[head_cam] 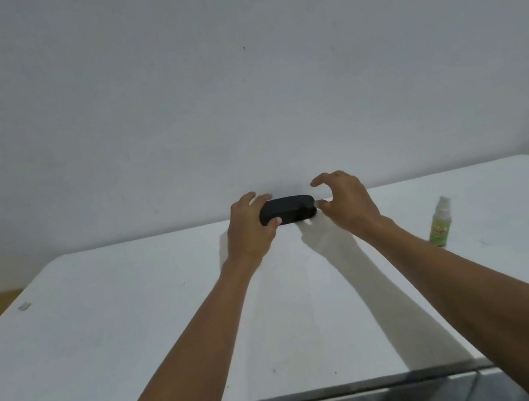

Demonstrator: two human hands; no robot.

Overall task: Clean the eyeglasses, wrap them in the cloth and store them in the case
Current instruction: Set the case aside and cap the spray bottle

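So nearest the camera you've got the front edge of a white table (123,344), with both bare forearms stretching out over it toward the far side. They throw long pale shadows across the top, running between the arms. A few tiny dark specks dot the surface near the front.

Further out on the left there's a small grey thing (24,306) lying flat near the table's left edge, too small to say what it is. Off to the right, standing upright and well apart from the hands, is a little spray bottle (439,223) with a green label and a pale cap.

Then at the far edge, right by the wall (237,83), sits the black case (287,210). It's closed, lying lengthwise across the view, resting on the table. The left hand (249,225) grips its left end, thumb on the near side and fingers curled over the top and back. The right hand (348,201) is just beside the right end, fingers curved like a claw with a gap between thumb and fingers, not holding anything; the thumb tip looks to be at or almost at the case's right end, can't tell if it really touches.

Behind all that it's just plain white wall with one small dark spot high up.
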